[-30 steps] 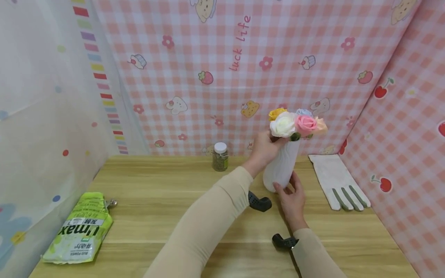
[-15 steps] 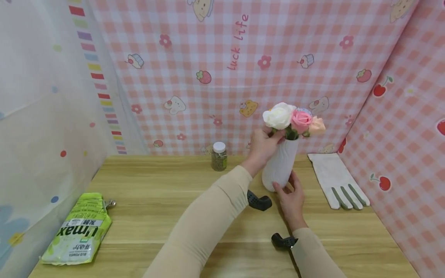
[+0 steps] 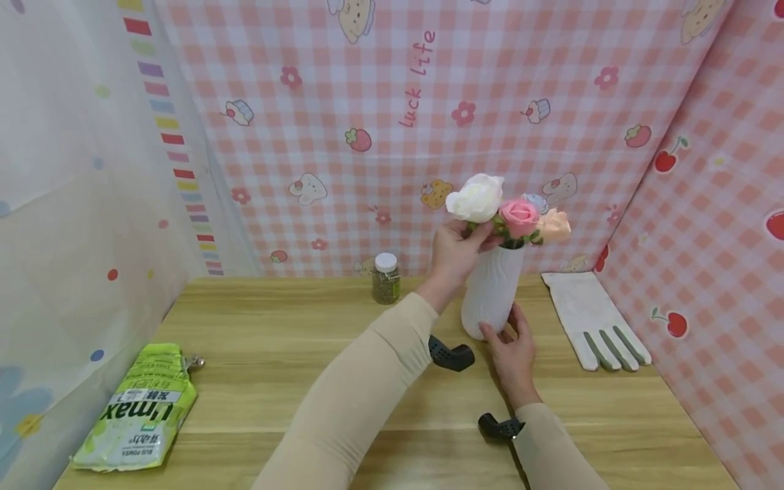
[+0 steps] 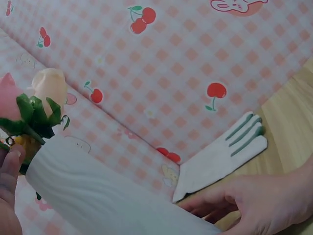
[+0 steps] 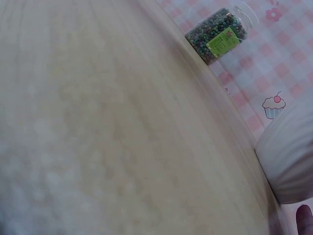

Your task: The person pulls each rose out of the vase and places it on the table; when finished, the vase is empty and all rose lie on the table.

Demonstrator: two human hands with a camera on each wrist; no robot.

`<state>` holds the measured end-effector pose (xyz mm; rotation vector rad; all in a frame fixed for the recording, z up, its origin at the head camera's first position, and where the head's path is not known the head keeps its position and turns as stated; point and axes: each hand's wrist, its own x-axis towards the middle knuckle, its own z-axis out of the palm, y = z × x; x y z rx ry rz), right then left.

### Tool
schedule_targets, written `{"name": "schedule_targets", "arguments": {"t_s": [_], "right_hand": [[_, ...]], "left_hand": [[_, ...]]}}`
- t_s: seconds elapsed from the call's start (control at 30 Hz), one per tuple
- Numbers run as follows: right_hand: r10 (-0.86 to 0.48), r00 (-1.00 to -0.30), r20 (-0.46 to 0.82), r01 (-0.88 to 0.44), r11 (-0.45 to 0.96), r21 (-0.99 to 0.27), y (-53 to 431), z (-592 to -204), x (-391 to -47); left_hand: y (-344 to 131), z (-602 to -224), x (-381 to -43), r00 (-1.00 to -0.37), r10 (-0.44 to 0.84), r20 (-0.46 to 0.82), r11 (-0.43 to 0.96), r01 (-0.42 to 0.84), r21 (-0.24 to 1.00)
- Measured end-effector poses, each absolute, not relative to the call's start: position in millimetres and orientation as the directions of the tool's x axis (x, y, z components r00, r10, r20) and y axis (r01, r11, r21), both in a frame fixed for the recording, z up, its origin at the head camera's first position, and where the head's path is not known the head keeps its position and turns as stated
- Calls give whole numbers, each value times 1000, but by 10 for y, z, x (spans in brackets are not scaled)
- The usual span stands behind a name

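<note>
A ribbed white vase (image 3: pixel 495 286) stands on the table, leaning slightly right in the head view. My right hand (image 3: pixel 513 354) grips it low down, thumb on the near side. At the vase's mouth, my left hand (image 3: pixel 456 255) pinches a white rose (image 3: pixel 476 197) just under its bloom. A pink rose (image 3: pixel 519 216), a peach rose (image 3: pixel 554 224) and a pale blue flower (image 3: pixel 536 203) stick out of the vase. Part of a yellow flower (image 4: pixel 29 144) shows beside the left thumb in the left wrist view; the head view hides it.
Behind the vase and to its left stands a white-lidded jar of small pellets (image 3: pixel 386 279). A white glove with green-striped fingers (image 3: pixel 597 320) lies on the right. At the table's left is a clipped green bag (image 3: pixel 141 408). Patterned cloth walls border the table (image 3: pixel 275 381).
My left hand has shifted a little left and up with the white rose, which now stands apart from the pink one. The yellow flower has dropped from the head view. My right hand stays put.
</note>
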<state>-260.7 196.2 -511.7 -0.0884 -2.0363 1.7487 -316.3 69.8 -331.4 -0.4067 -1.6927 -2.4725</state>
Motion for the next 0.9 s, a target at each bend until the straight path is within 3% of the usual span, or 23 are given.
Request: {"name": "schedule_targets", "arguments": {"t_s": [0.2,0.47,0.63,0.9], "right_hand": [[338,-893,295,-248,177,-953,1970,-5112,-2615],[343,-899,271,-221,178,-959,1963,-5109,-2605],[339,-905,255,-201,185,-962,1953,-5098,-2600],[344,-907,244,-191,182,-965,1974,-5131,-2620]], "left_hand": [[697,-3365,-3199,-954,61,295,-352,256,900],[735,-3347,-3160,-959,21,284,-129,279,952],[774,-3341,-3151,-968,-47,248,-81,251,964],[801,-3326,-3151,-980,-90,178,-282,196,939]]}}
